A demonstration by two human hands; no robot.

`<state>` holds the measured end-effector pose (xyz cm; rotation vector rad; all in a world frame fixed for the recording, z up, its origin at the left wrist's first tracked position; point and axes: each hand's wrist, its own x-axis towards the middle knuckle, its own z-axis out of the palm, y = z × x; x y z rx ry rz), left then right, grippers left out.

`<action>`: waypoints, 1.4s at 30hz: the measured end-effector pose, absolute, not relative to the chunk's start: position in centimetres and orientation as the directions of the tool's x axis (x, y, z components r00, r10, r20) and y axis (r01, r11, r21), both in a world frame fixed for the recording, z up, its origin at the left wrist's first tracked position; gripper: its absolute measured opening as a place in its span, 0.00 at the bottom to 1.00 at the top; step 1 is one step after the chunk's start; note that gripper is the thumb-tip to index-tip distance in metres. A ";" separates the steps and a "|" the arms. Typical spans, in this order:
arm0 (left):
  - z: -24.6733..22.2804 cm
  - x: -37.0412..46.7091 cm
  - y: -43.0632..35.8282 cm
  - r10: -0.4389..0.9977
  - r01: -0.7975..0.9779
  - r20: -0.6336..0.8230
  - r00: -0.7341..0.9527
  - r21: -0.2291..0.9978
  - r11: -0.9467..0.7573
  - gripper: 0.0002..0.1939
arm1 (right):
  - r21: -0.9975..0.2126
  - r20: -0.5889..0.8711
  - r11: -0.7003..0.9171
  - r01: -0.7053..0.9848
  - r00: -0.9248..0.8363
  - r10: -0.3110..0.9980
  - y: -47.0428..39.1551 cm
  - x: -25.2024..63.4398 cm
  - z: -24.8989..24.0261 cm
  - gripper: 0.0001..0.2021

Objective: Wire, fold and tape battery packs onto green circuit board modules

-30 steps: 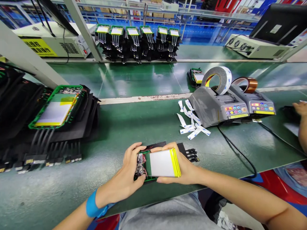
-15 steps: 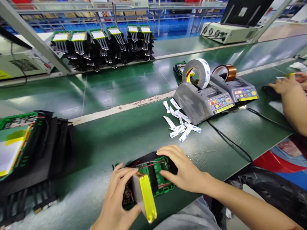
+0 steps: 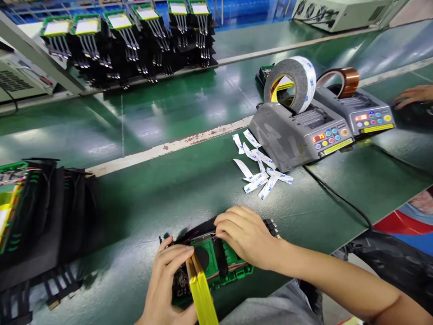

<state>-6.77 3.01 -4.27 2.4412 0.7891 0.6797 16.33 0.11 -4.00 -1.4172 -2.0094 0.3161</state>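
Observation:
My left hand (image 3: 169,282) grips a flat battery pack (image 3: 204,295) with yellow tape along its edge. The pack stands tilted on end above the left part of a green open housing (image 3: 233,271). Dark round and strip-shaped pads and thin red wires show inside that housing, which lies in a black casing. Over the housing's far edge, my right hand (image 3: 245,237) has its fingers curled together beside the wires. What sits between those fingertips is hidden. Black leads with metal ends (image 3: 273,227) stick out past my right hand.
White tape strips (image 3: 260,174) lie ahead, beside a tape dispenser (image 3: 301,135) with a grey roll. A second dispenser (image 3: 358,110) carries brown tape. Stacked black-and-green units stand at left (image 3: 43,225) and far back (image 3: 135,40). Another person's hand (image 3: 414,95) is at right.
My right hand has gone from spread over the housing to fingers closed at its far edge. The battery pack has tilted and come lower. My view has dipped downward.

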 end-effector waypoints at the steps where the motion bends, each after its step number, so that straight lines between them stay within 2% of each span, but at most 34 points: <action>1: -4.3 -6.7 3.0 0.633 0.393 0.307 0.711 0.573 -0.719 0.30 | -0.562 0.343 0.367 0.741 -0.195 0.919 0.1 16.3 -4.0 0.08; 5: -4.3 -6.6 3.1 0.622 0.380 0.318 0.715 0.570 -0.728 0.30 | -0.658 0.259 0.291 0.695 -0.153 0.954 0.0 16.0 -3.7 0.07; 10: -4.2 -6.7 3.0 0.623 0.381 0.329 0.709 0.565 -0.732 0.31 | -0.709 0.218 0.293 0.642 -0.196 0.956 0.0 16.0 -3.6 0.06; 16: -4.2 -6.8 2.9 0.623 0.382 0.314 0.716 0.571 -0.727 0.31 | -0.672 0.214 0.273 0.688 -0.173 0.962 0.0 15.5 -3.8 0.07; 22: -4.3 -6.8 2.9 0.618 0.383 0.317 0.719 0.561 -0.734 0.31 | -0.725 0.191 0.259 0.638 -0.175 0.966 0.4 15.2 -3.2 0.06; 29: -4.3 -6.9 2.9 0.591 0.395 0.300 0.749 0.515 -0.761 0.32 | -0.586 0.262 0.409 0.700 -0.314 0.913 0.1 15.8 -4.1 0.07; 32: -4.2 -6.7 3.1 0.569 0.410 0.294 0.768 0.456 -0.790 0.33 | -0.694 0.203 0.357 0.626 -0.306 0.930 0.1 17.0 -3.7 0.09; 33: -4.2 -6.6 3.1 0.561 0.414 0.296 0.773 0.435 -0.800 0.34 | -0.746 0.174 0.320 0.584 -0.294 0.940 0.0 17.6 -3.1 0.11; 35: -4.1 -6.3 3.2 0.546 0.419 0.288 0.787 0.400 -0.815 0.34 | -0.829 0.117 0.273 0.488 -0.326 0.938 -0.4 18.9 -1.6 0.22; 38: -3.9 -6.0 3.2 0.544 0.432 0.274 0.793 0.377 -0.819 0.34 | -0.868 0.050 0.294 0.399 -0.519 0.854 -1.6 20.2 0.8 0.42; 40: -3.9 -5.8 3.2 0.553 0.442 0.273 0.787 0.376 -0.814 0.34 | -0.836 0.031 0.318 0.447 -0.540 0.841 -2.4 20.2 1.5 0.44; 42: -3.8 -5.7 3.1 0.560 0.452 0.261 0.787 0.373 -0.810 0.34 | -0.768 0.051 0.328 0.550 -0.458 0.887 -3.0 19.7 1.2 0.37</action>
